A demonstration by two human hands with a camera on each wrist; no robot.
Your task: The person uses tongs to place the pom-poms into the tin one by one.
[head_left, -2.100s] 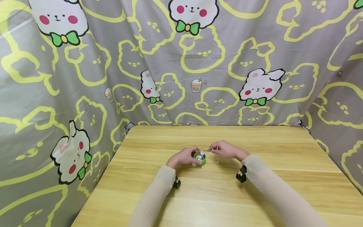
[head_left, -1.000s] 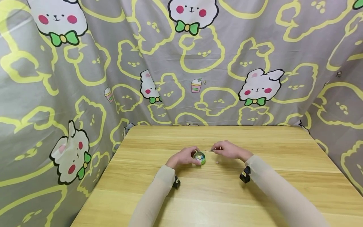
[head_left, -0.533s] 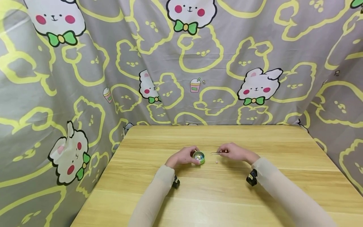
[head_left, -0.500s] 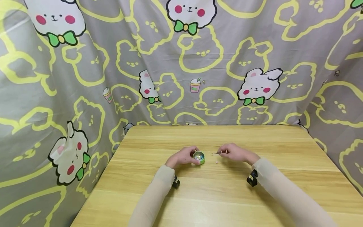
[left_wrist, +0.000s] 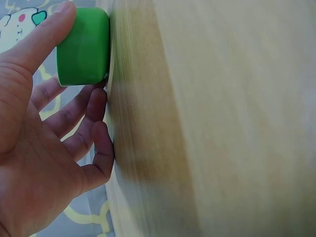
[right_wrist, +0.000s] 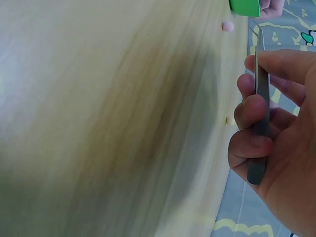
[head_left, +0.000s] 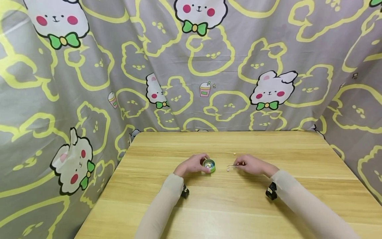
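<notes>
My left hand (head_left: 194, 163) grips a small round green tin (head_left: 213, 169) on the table, thumb in front and fingers behind. Several tiny coloured beads lie inside it. In the left wrist view the thumb lies along the green tin wall (left_wrist: 84, 47). My right hand (head_left: 252, 164) holds metal tweezers (right_wrist: 261, 108) with fine curved tips, pointing left. A pink bead (head_left: 228, 170) lies on the wood right of the tin, close by the tweezer tips; whether they touch it I cannot tell. Behind the right hand sits a yellow bead (head_left: 234, 153).
The wooden table (head_left: 209, 212) stretches around both hands. A grey curtain (head_left: 179, 59) with cartoon prints hangs behind it and along both sides. Each wrist carries a black camera, such as the right one (head_left: 271, 191).
The tweezers, earlier over the tin with something pink at their tips, have moved right and toward me, down to the pink bead. The yellow bead has come into view. The left hand stays put.
</notes>
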